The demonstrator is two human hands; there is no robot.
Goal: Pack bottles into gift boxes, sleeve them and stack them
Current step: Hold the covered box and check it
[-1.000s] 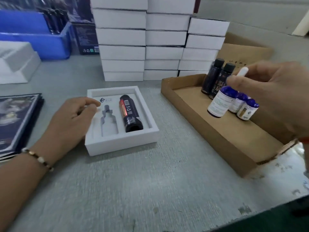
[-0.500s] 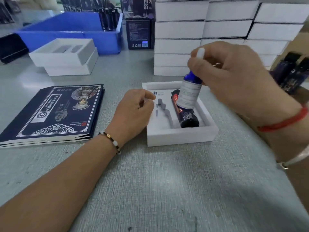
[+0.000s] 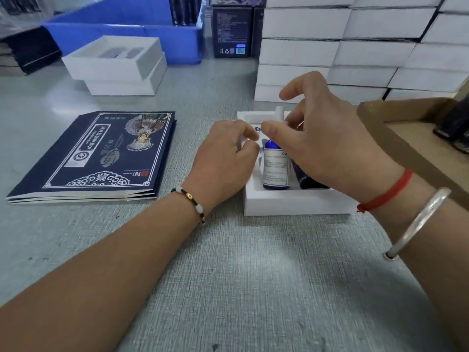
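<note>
Both forearms reach in from the lower edge, the left from seven o'clock, the right from four o'clock, meeting near centre. The left hand (image 3: 225, 158) lies knuckles up with its fingers curled under, a beaded bracelet at the wrist. The right hand (image 3: 327, 148) hovers at its three o'clock, thumb and forefinger pinching, the other fingers arched loosely; a red string and silver bangle circle that wrist.

A blue dropper bottle (image 3: 276, 163) with a white label and white bulb lies in the open white gift box (image 3: 291, 204), beside a dark bottle (image 3: 308, 180).
</note>
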